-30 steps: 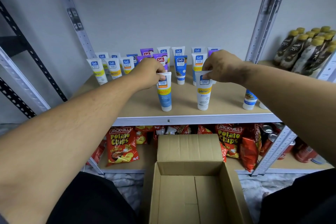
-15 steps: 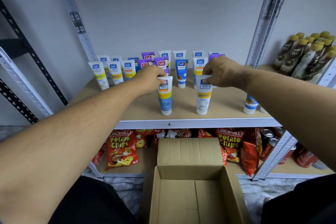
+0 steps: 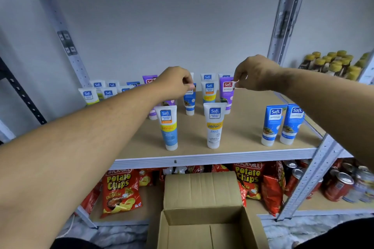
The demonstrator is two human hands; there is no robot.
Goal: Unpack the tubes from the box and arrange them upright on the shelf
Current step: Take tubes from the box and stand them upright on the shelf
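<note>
My left hand (image 3: pixel 175 83) pinches blue-white plastic tube (image 3: pixel 189 100) top; right hand (image 3: pixel 255 73) pinches purple plastic tube (image 3: pixel 227 93), far row of wooden shelf (image 3: pixel 247 119).

Both hands (image 3: pixel 214 82) hover, fingers curled, above upright tubes (image 3: pixel 190 125) on the shelf (image 3: pixel 242 127).

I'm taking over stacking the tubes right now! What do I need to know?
Left hand: fingers curled, above the front blue tube; whether it grips a rear tube cannot be told.
Right hand: the same, beside a purple tube.
Done: the tubes stand upright on the shelf; the box shows none inside.
Left: probably only tidying the rows.
</note>
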